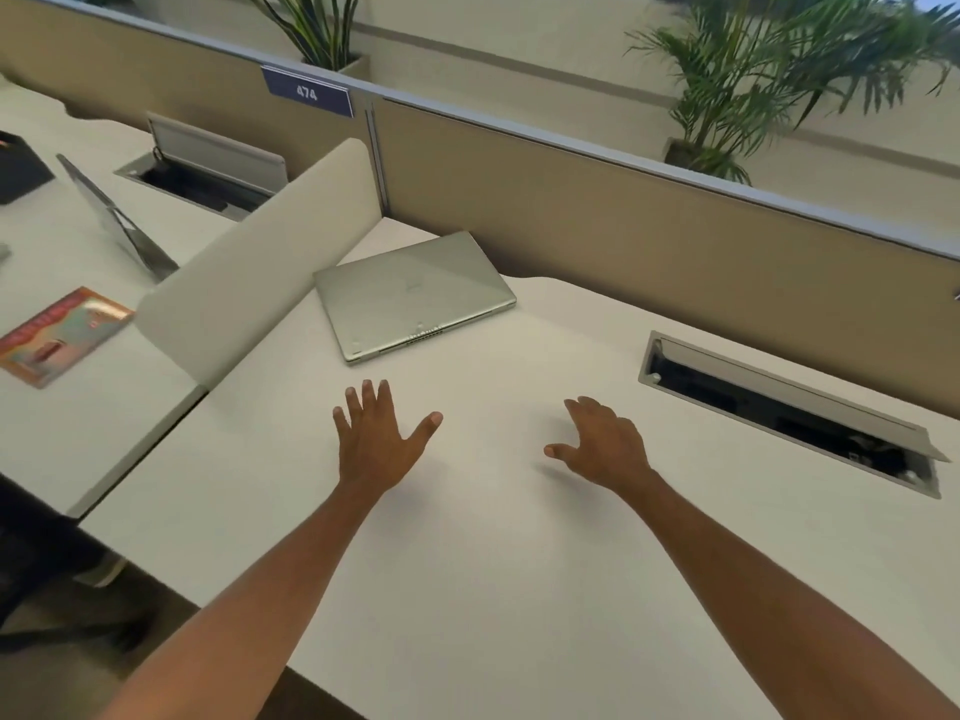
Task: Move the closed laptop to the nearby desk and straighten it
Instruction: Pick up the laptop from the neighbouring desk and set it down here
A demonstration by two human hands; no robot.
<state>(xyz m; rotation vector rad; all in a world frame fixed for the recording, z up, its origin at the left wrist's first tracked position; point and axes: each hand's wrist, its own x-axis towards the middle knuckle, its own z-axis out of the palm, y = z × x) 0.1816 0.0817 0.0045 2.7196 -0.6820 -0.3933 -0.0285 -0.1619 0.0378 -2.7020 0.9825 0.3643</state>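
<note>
A closed silver laptop [413, 296] lies skewed on the white desk [493, 563], near its back left corner and close to the low white divider [249, 283]. Both of my hands hover over the desk in front of the laptop, holding nothing. My left hand [376, 439] has its fingers spread, just short of the laptop's near edge. My right hand [602, 441] is further right, palm down with fingers loosely apart.
An open cable hatch [789, 413] is sunk into the desk at the right. Beyond the divider the neighbouring desk [78, 407] holds an open laptop [114, 220], a colourful booklet [57, 335] and another hatch [202, 174]. A tan partition [623, 215] with plants behind runs along the back.
</note>
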